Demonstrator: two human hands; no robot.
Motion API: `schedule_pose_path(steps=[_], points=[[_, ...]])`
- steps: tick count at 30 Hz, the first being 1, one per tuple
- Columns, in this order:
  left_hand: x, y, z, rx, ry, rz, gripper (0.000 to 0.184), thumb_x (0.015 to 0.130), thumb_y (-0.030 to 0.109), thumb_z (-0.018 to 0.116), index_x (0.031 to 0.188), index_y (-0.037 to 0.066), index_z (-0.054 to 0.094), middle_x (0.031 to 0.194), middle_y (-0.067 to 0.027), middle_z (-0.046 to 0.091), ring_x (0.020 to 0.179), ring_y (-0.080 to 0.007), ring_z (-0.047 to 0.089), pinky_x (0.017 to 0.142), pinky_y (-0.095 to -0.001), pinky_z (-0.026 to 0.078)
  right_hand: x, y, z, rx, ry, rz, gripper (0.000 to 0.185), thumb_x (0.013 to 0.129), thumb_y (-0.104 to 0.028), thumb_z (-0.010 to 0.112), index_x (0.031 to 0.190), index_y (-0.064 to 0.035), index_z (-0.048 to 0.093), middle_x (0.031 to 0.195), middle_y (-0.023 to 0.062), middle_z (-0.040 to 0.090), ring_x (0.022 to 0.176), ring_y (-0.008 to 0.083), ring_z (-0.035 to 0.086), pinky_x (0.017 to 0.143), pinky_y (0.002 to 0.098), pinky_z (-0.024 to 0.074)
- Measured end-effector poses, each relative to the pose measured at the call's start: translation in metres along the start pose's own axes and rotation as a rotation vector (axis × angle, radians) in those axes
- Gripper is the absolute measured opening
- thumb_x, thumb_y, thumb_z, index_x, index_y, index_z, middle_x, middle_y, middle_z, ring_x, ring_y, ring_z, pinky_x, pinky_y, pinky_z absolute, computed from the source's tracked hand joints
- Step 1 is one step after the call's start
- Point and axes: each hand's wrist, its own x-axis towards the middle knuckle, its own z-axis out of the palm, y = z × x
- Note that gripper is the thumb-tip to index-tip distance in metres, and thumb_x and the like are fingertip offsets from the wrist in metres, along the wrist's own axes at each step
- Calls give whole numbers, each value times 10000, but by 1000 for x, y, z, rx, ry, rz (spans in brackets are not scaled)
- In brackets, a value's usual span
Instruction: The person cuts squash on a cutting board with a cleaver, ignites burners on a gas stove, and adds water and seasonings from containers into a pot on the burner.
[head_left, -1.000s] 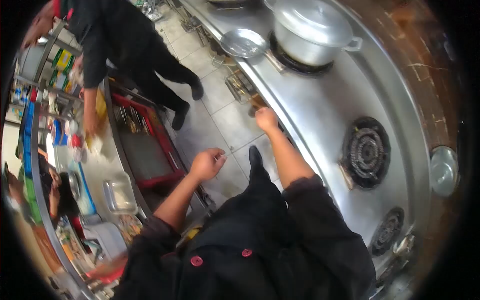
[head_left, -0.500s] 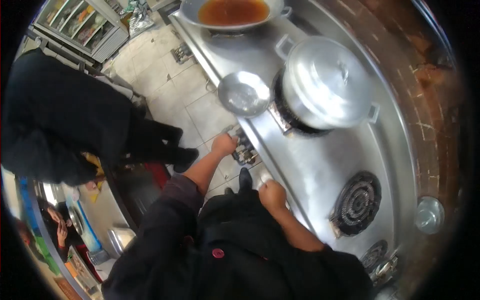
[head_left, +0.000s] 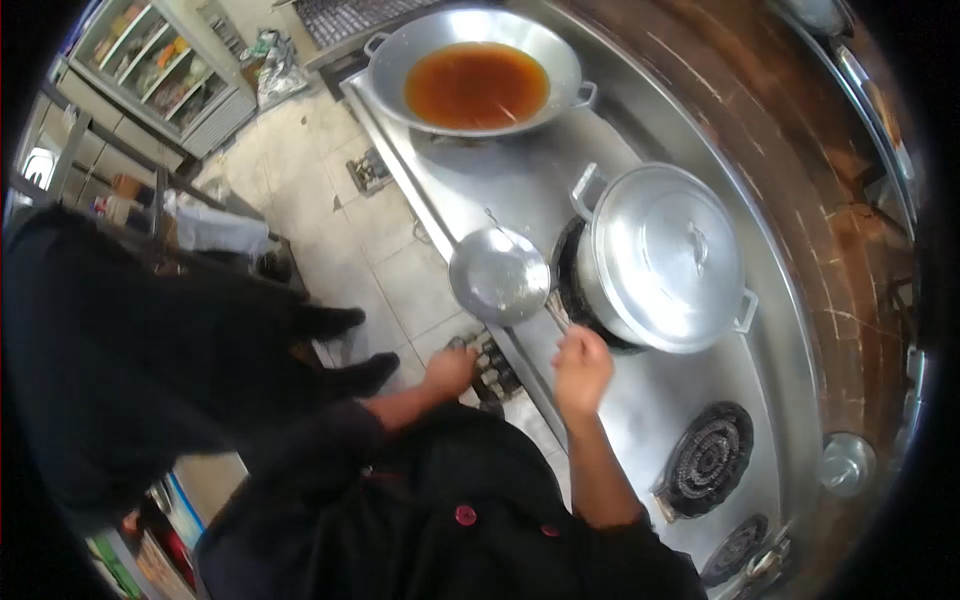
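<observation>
My left hand [head_left: 450,373] is closed beside the gas valves [head_left: 494,370] under the stove's front edge. Blur hides what its fingers hold, if anything. Over the steel stove top, my right hand [head_left: 583,368] is curled round the end of a thin handle. That handle appears to run to a shallow round metal pan [head_left: 499,276], which overhangs the front edge. Right behind the pan, a large lidded aluminium pot [head_left: 662,258] sits on a burner.
A wide wok [head_left: 478,88] of reddish-brown liquid stands at the far end. Bare burners [head_left: 711,458] lie at the near right. A metal bowl [head_left: 848,464] sits on the brick ledge. A person in black [head_left: 150,350] stands close at left, near a glass-door fridge [head_left: 155,70].
My right hand has moved up from the stove's front edge to the pan's handle side. My left hand stays by the valves. The view has shifted, showing more of the wok.
</observation>
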Motion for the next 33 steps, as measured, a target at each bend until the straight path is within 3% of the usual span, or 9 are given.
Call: schedule_pose_path(steps=[3, 8, 12, 17, 21, 23, 27, 29, 33], points=[[-1, 18, -10, -85, -186, -138, 462, 896, 460, 502, 869, 22, 647, 782, -203, 664, 766, -355, 665, 670, -481, 518, 59, 25, 79, 92, 23, 46, 190, 923, -150, 552, 896, 23, 624, 701, 49, 596, 530, 88, 536, 496, 234, 419], [12, 6, 17, -204, -193, -98, 493, 918, 418, 469, 734, 6, 668, 768, -210, 659, 746, -373, 657, 687, -488, 519, 130, 29, 166, -7, 71, 55, 176, 904, -130, 556, 876, 33, 616, 696, 61, 603, 522, 97, 546, 495, 238, 421], [22, 3, 6, -189, -457, -38, 483, 916, 425, 478, 823, -1, 689, 822, -213, 667, 808, -357, 660, 742, -481, 515, 154, 30, 208, 321, 131, 312, 155, 900, -112, 509, 950, 15, 582, 765, 83, 611, 569, 149, 568, 504, 280, 450], [22, 5, 5, -261, -528, -145, 498, 919, 434, 459, 831, 5, 697, 911, -207, 674, 868, -344, 660, 775, -463, 516, 183, 57, 250, 585, 145, 440, 158, 912, -73, 515, 1057, -11, 522, 832, 96, 592, 576, 160, 552, 504, 280, 464], [20, 4, 2, -206, -591, 87, 469, 921, 380, 422, 841, 11, 700, 896, -199, 676, 870, -342, 659, 776, -443, 520, 203, 73, 281, 921, 82, 576, 145, 915, -93, 539, 1033, -12, 514, 834, 100, 584, 664, 196, 571, 572, 305, 485], [11, 3, 7, -465, -374, -12, 426, 909, 327, 419, 827, 14, 695, 848, -192, 675, 825, -346, 657, 757, -444, 520, 216, 80, 299, 1070, 47, 606, 154, 914, -94, 550, 1046, -23, 512, 831, 101, 581, 662, 202, 575, 564, 301, 489], [7, 4, 0, -294, -326, 69, 396, 895, 292, 422, 773, 23, 687, 803, -192, 667, 770, -351, 649, 717, -456, 515, 248, 78, 327, 1185, 14, 685, 139, 924, -93, 517, 1036, -10, 512, 860, 110, 577, 717, 226, 571, 624, 322, 493], [5, 3, 12, -481, -205, 30, 411, 899, 301, 423, 708, 36, 673, 752, -185, 654, 713, -356, 635, 672, -473, 506, 267, 76, 337, 1213, 31, 710, 149, 934, -105, 501, 1031, 7, 514, 891, 118, 579, 741, 235, 568, 656, 328, 491], [0, 12, 18, -598, -57, -101, 418, 895, 298, 434, 667, 35, 665, 725, -177, 649, 694, -356, 630, 649, -482, 501, 275, 73, 331, 904, 40, 714, 153, 916, -110, 505, 1000, 15, 527, 892, 121, 578, 752, 228, 577, 608, 328, 480]])
